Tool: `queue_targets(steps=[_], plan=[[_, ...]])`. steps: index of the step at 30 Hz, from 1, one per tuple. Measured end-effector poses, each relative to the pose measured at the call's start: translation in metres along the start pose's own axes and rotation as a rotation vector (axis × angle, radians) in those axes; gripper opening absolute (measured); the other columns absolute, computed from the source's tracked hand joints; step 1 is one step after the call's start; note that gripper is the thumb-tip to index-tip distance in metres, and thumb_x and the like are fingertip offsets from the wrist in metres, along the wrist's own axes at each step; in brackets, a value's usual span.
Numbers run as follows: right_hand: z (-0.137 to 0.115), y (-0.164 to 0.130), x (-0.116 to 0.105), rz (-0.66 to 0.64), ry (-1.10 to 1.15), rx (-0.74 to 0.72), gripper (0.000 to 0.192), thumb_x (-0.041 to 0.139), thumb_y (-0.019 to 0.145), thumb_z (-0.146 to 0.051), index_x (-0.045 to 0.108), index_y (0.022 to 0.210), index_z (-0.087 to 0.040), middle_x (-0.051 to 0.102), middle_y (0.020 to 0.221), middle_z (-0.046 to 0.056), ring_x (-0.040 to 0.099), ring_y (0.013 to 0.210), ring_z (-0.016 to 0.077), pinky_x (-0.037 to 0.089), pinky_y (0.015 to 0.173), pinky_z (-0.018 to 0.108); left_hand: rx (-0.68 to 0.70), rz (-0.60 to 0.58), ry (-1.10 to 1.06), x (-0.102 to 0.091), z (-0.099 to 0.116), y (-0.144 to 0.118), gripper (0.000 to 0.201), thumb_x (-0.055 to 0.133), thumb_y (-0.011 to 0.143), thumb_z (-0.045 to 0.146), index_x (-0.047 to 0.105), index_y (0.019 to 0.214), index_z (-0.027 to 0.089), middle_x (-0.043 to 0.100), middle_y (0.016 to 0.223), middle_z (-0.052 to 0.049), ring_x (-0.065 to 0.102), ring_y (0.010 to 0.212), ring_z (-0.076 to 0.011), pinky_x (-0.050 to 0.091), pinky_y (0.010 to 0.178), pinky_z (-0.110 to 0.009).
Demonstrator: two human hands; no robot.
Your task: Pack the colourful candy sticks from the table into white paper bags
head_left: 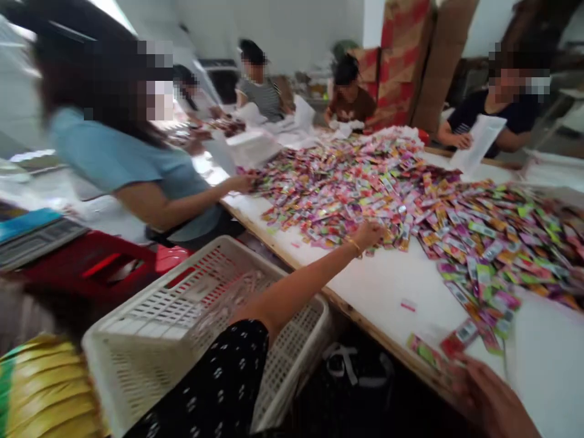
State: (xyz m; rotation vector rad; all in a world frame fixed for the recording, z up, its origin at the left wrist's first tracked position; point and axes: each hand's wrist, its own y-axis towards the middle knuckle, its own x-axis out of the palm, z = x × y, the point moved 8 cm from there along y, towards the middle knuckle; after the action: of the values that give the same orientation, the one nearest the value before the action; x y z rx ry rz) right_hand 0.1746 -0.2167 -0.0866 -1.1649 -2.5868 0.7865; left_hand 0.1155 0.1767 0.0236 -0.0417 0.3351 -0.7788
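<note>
**Many small colourful packets (pixel 337 188) heaped across a white bench (pixel 374 280)**

The packets lie in one long, loose heap, pink, purple, green and orange, which spreads over the bench and thins toward its near side. The person's left hand (pixel 370 235) reaches to the heap's near edge, fingers drawn in against the packets; blur hides whether they have closed on one. A thin gold-coloured bracelet (pixel 354 245) circles that wrist. The right hand (pixel 486 383) is low at the bench's near edge, fingers bent just beside a green-and-red packet (pixel 424 351); whether it grips anything cannot be told. A pink slip (pixel 408 305) lies on the bare white surface between the two hands.

Below the left arm stands a white perforated crate (pixel 98 340) with clear, crumpled material (pixel 237 298) inside. Beside it is a gold-coloured bundle (pixel 50 389). Beyond the crate, a co-worker in light blue (pixel 128 158) reaches to the heap. Across the bench, a person in a dark top (pixel 520 118) holds a white bag (pixel 479 143), near red-and-brown cartons (pixel 401 67).
</note>
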Motion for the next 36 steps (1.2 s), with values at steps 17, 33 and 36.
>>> queue_targets(steps=[17,33,36], plan=[[-0.103,0.031,-0.043,0.391,-1.473,-0.063,0.054,0.036,0.094,-0.054,0.062,0.109,-0.009,0.065,0.104,0.021,0.064,0.097,0.033,0.048,0.075,0.04,0.613,-0.788,1.067,0.224,-0.038,-0.161,0.035,0.066,0.082,0.028,0.06,0.114,0.017,0.065,0.104,-0.011,0.059,0.099,-0.0254,0.044,0.08,-0.033],[-0.085,0.023,-0.037,0.329,-1.463,-0.214,0.04,0.036,0.096,-0.039,0.054,0.123,-0.016,0.063,0.111,0.015,0.062,0.1,0.0288,0.048,0.081,0.039,0.693,-0.436,0.921,0.232,-0.008,-0.154,0.033,0.047,0.094,0.037,0.059,0.112,0.013,0.057,0.115,-0.013,0.051,0.109,-0.0254,0.044,0.092,-0.038],[-0.084,0.009,-0.028,0.305,-1.456,-0.474,0.053,0.049,0.09,-0.048,0.048,0.134,-0.017,0.049,0.136,0.016,0.05,0.121,0.0314,0.045,0.093,0.044,0.6,-0.375,0.929,0.186,-0.019,-0.125,0.023,0.053,0.091,0.028,0.062,0.107,0.014,0.058,0.112,-0.012,0.051,0.109,-0.0237,0.041,0.097,-0.037]])
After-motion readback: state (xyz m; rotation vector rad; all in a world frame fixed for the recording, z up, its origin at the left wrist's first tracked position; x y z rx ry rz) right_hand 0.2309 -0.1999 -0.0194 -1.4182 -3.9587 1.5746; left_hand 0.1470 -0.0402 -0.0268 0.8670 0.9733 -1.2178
